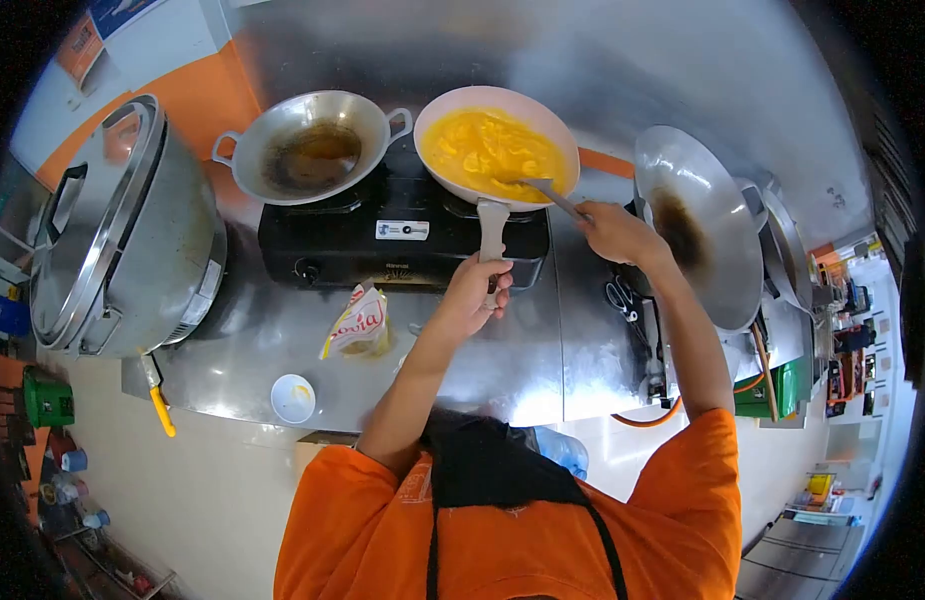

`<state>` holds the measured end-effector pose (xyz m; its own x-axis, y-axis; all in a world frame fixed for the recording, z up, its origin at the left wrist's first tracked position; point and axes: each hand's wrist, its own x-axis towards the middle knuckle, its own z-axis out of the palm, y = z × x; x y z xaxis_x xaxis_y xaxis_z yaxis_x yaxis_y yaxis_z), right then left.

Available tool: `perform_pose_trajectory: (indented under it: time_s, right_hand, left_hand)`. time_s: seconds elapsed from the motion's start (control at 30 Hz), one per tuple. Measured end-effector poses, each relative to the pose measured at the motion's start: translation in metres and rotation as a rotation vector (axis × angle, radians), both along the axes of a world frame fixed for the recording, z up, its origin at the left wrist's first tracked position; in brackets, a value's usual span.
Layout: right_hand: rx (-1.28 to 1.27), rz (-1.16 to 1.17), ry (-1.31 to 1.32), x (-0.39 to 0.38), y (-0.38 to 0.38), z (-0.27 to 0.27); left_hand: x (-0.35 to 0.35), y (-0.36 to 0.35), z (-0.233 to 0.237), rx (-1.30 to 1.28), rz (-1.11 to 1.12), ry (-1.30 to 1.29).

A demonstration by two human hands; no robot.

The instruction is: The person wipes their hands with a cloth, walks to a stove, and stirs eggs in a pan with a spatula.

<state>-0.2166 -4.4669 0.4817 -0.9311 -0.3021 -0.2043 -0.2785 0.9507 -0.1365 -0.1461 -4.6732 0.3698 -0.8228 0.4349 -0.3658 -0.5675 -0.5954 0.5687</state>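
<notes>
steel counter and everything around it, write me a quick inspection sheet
Surface: steel counter, shiny, with some small spots of residue.
Things in use: pale pink pan over the right side of the black stove; yellow mixture inside, partly in lumps.
Clutter: printed plastic bag; white bowl with yellow residue; scissors.
Grips: left hand closed around the pan's handle; right hand holds a spatula, its tip in the mixture.
Cables: orange line below the counter's front edge, hose or cable unclear.
Surroundings: large lidded cooker left; two-handled wok on the stove; larger wok right.
</notes>
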Motion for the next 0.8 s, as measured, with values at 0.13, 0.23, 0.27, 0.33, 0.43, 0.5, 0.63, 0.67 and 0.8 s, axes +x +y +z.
perform_pose_trajectory:
  time_s: [0.13,0.23,0.27,0.33,0.43,0.5,0.63,0.67,0.8]
  right_hand:
    - [0.042,-0.04,-0.002,0.006,0.005,0.007]
    - [0.073,0.004,0.05,-0.005,0.012,0.001]
    - [0.083,0.023,0.066,-0.013,0.014,-0.003]
    - [0.119,-0.032,0.048,-0.03,0.016,-0.01]
    - [0.07,-0.117,-0.026,-0.049,0.006,-0.004]
    - [0.04,-0.146,-0.059,-0.063,-0.001,-0.001]
    - [0.033,-0.208,-0.064,-0.098,-0.01,-0.009]
    - [0.024,-0.239,-0.064,-0.107,-0.014,-0.01]
    - [0.047,-0.177,-0.127,-0.136,-0.03,-0.01]
  left_hand:
    - [0.001,0.001,0.003,-0.018,0.009,-0.006]
    - [0.0,0.0,0.002,-0.018,0.003,-0.004]
    - [0.0,0.0,0.003,-0.019,0.002,-0.004]
    - [-0.001,0.0,0.0,0.01,-0.015,0.008]
    - [-0.002,-0.001,-0.001,0.013,-0.026,0.019]
    - [-0.002,-0.002,0.001,0.003,-0.031,0.017]
    - [-0.002,-0.002,0.003,-0.013,-0.039,-0.003]
    - [-0.002,-0.002,0.004,-0.018,-0.039,-0.005]
    - [-0.001,-0.003,0.008,-0.02,-0.025,-0.011]
